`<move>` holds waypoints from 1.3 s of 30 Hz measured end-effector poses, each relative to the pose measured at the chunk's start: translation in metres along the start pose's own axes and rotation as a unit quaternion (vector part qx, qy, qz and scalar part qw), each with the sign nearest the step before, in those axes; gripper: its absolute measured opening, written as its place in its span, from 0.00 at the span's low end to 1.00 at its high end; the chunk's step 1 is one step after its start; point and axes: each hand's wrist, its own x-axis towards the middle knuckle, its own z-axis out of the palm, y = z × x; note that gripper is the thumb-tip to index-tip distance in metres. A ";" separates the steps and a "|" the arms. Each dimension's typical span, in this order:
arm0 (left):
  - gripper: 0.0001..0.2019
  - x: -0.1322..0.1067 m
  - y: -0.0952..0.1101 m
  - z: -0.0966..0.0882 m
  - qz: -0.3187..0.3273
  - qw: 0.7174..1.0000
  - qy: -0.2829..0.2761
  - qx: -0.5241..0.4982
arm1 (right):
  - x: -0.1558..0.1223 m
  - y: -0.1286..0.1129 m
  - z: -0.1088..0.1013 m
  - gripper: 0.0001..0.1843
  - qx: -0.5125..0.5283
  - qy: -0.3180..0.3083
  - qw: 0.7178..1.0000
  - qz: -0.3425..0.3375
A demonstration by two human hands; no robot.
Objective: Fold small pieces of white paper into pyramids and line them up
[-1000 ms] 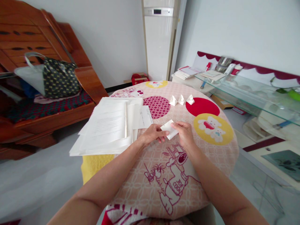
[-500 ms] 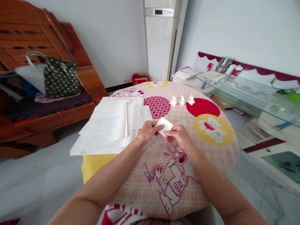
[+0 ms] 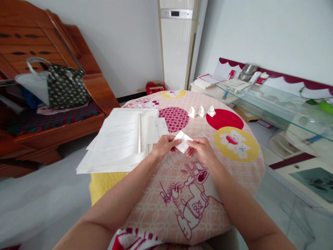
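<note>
While the left hand [image 3: 164,147] and right hand [image 3: 201,149] each pinch an edge of it, the small white paper [image 3: 183,142] sits just above the desk [image 3: 234,166], near its middle. I'd say line the edges up square and keep fingertips close to the crease before pressing. It looks thin, crisp and partly folded, much like the three folded bits [image 3: 201,111] further back.

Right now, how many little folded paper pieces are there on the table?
3 folded paper pieces stand in a row on the tablecloth: left one, middle one, right one by the red circle. Another paper is pinched between the left hand and right hand.
</note>
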 end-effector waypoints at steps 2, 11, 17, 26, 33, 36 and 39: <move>0.18 0.001 0.000 -0.002 0.002 1.000 0.008 -0.011 | -0.001 -0.002 -0.003 0.21 -0.012 -0.025 0.999 0.015; 0.16 0.002 -0.002 -0.012 -0.040 0.989 -0.120 0.074 | 0.001 -0.004 -0.003 0.17 -0.040 -0.006 0.999 -0.010; 0.16 0.003 -0.003 -0.009 -0.020 0.997 -0.069 0.036 | 0.003 -0.003 -0.001 0.12 -0.030 0.067 0.997 -0.039; 0.14 0.005 -0.003 -0.010 -0.017 1.000 0.008 0.025 | 0.002 -0.006 -0.003 0.11 0.007 0.107 0.994 -0.018; 0.07 0.009 -0.005 -0.013 0.049 0.991 0.082 0.093 | -0.007 -0.012 -0.007 0.10 -0.090 -0.086 0.986 0.113; 0.09 0.010 -0.008 -0.013 0.044 0.993 0.067 0.088 | -0.007 -0.013 -0.007 0.10 -0.105 -0.095 0.979 0.148; 0.07 0.011 -0.009 -0.012 0.054 0.988 0.055 0.137 | -0.008 -0.012 -0.006 0.09 -0.131 -0.104 0.969 0.184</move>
